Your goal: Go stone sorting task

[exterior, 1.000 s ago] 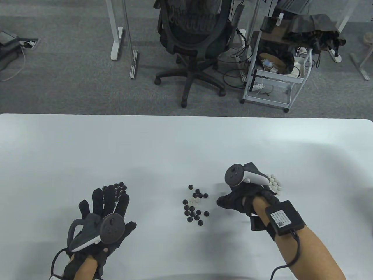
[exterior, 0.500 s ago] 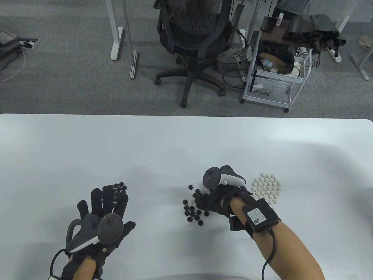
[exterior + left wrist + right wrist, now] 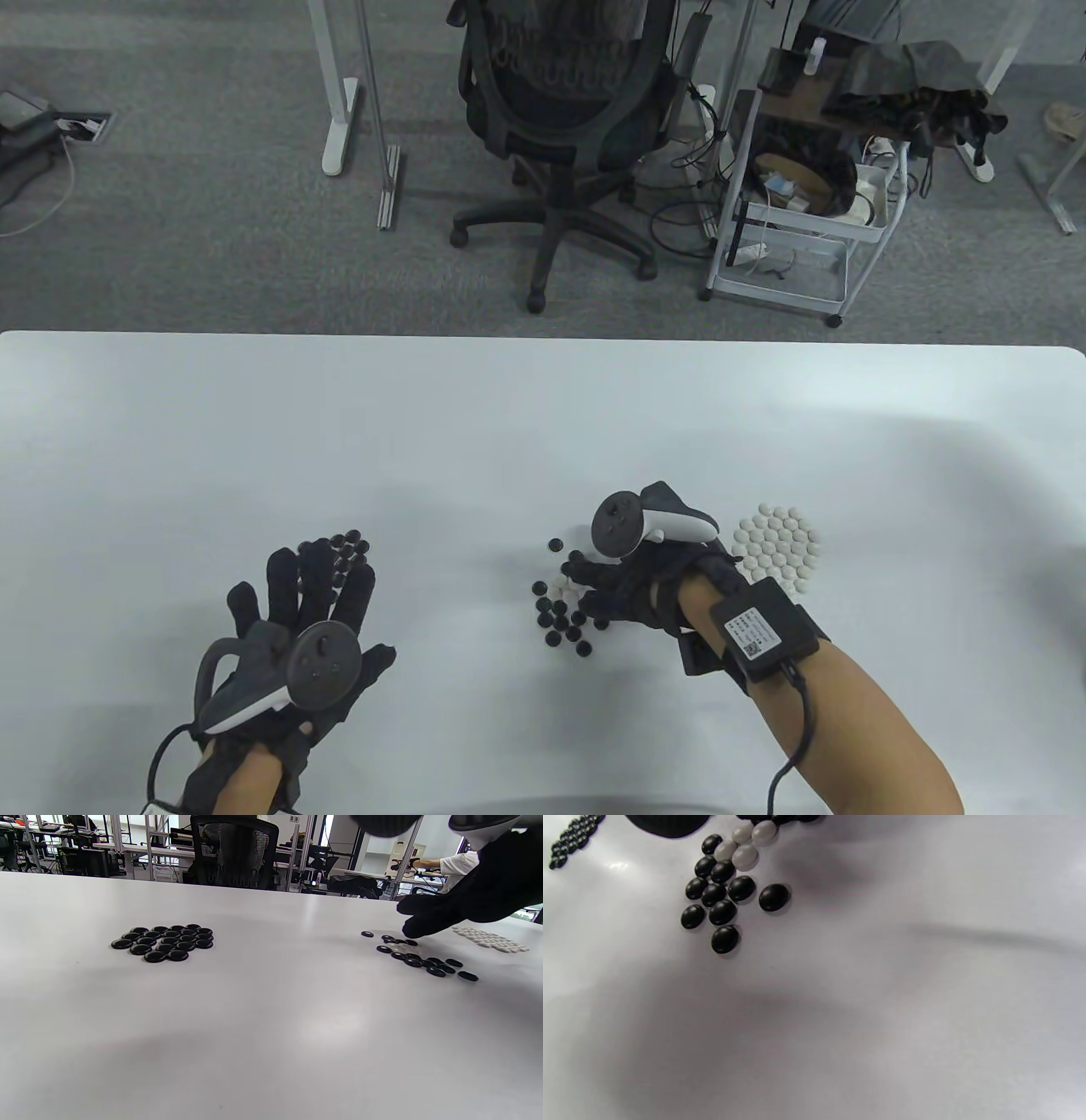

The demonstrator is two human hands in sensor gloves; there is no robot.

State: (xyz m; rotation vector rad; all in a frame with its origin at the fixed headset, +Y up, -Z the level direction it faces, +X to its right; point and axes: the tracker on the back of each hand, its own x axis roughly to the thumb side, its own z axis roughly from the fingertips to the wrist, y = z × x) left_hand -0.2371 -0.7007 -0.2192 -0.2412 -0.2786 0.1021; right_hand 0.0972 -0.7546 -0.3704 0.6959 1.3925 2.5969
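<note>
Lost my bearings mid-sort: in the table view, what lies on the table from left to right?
Left hand → black pile → mixed pile → right hand → white pile.

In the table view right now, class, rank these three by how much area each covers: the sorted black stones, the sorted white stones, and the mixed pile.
1. Mixed pile, though the right hand covers its right side.
2. White stones.
Unranked: black stones; the left hand hides part of them, so their full spread cannot be judged.
</note>
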